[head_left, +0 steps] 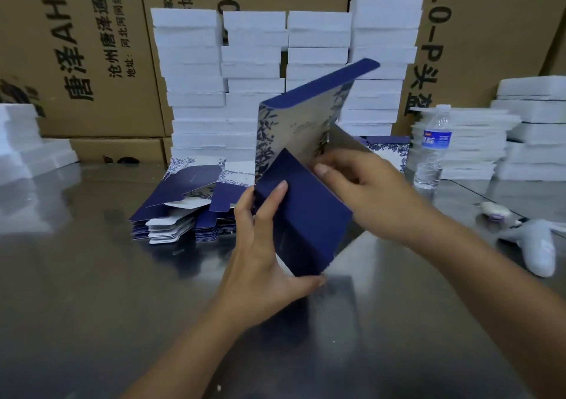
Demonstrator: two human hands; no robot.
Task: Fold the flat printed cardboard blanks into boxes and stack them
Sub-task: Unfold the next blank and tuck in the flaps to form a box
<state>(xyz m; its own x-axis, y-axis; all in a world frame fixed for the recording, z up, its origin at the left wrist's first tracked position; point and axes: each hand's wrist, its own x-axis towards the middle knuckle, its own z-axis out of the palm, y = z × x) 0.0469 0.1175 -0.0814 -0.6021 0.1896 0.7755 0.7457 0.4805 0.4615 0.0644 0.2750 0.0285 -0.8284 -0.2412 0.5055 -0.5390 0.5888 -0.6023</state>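
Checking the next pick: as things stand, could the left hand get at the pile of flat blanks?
Likely yes, once freed: the left hand grips the half-folded box, but the flat blanks lie just beyond it with nothing between.

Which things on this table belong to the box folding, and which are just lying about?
In the job: half-folded blue box, held by left hand and right hand; pile of flat blanks.
Lying about: water bottle, white handheld tool, brown cartons; white stacks, purpose unclear.
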